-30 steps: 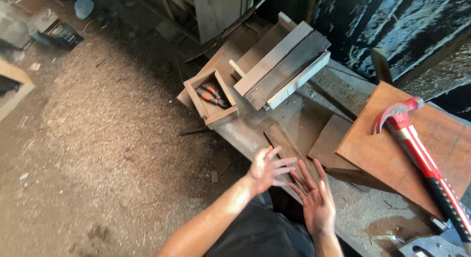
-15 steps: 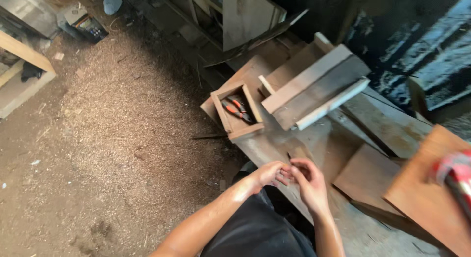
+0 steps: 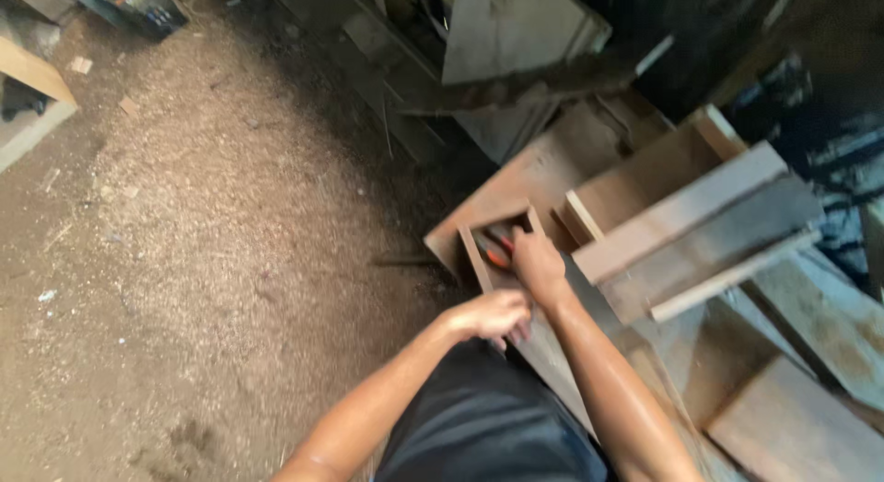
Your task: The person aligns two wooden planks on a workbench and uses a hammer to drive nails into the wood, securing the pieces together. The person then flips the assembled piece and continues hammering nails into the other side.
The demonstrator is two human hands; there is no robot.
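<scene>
Since the earlier frame, the right hand [image 3: 537,261] had been moved up into the small open wooden box [image 3: 471,247] at centre, fingers laid over the orange-handled pliers [image 3: 498,254], its hold not discernible. The left hand [image 3: 495,314] was curled loosely just below, nothing seen held. Rough stacked planks [image 3: 686,229] crowded the right, while a sawdust-strewn floor [image 3: 203,261] lay open at left.

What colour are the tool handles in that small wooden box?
Orange-red handles, seen in the head view.

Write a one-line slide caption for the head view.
Right hand reaches into small wooden box holding orange-handled pliers; left hand rests at the workbench edge.
</scene>
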